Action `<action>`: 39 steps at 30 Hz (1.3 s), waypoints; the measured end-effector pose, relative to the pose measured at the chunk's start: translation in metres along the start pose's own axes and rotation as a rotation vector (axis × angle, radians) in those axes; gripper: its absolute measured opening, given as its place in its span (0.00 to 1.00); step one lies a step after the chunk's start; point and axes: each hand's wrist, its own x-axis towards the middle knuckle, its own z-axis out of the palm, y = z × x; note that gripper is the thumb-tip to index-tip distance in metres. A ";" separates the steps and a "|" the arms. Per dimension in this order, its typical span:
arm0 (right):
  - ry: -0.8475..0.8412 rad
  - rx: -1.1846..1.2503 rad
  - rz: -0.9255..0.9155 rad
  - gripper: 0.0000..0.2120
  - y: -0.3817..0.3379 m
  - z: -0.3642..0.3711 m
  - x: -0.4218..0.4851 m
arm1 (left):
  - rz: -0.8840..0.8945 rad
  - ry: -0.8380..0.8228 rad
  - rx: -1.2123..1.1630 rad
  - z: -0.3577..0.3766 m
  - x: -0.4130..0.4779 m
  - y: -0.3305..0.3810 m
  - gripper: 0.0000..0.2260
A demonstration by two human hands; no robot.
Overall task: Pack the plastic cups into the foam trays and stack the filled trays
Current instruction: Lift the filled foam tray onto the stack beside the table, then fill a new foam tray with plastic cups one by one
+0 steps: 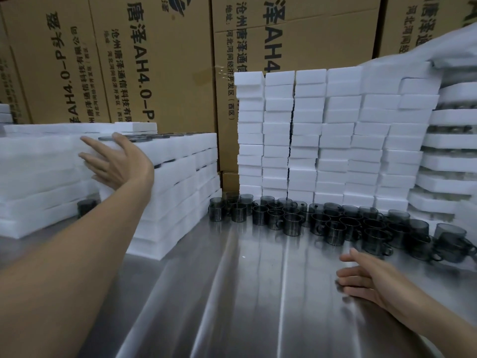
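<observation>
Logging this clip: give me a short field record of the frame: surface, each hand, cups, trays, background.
surface: bare metal table
left hand: open, flat against the side of the left foam tray stack
right hand: open, low over the table, holding nothing
cups: loose dark cups in a row along the back
empty foam trays: stacked in columns behind the cups
background: cardboard boxes

Two hands were in view, a left hand (117,161) and a right hand (366,279). Dark plastic cups (333,223) numbered several dozen, too crowded to count exactly. Foam trays (309,135) rose in roughly six columns, with more stacks at either side.
</observation>
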 end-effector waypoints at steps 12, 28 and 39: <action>0.043 -0.121 -0.070 0.15 -0.009 0.010 -0.018 | 0.922 -0.656 -0.164 0.012 -0.217 -0.086 0.27; 0.133 -0.816 -0.442 0.11 0.012 0.003 0.006 | 0.897 -1.071 0.500 0.131 -0.232 -0.144 0.26; 0.146 -0.886 -0.435 0.09 0.013 0.004 0.004 | 0.878 -1.119 0.477 0.119 -0.232 -0.142 0.27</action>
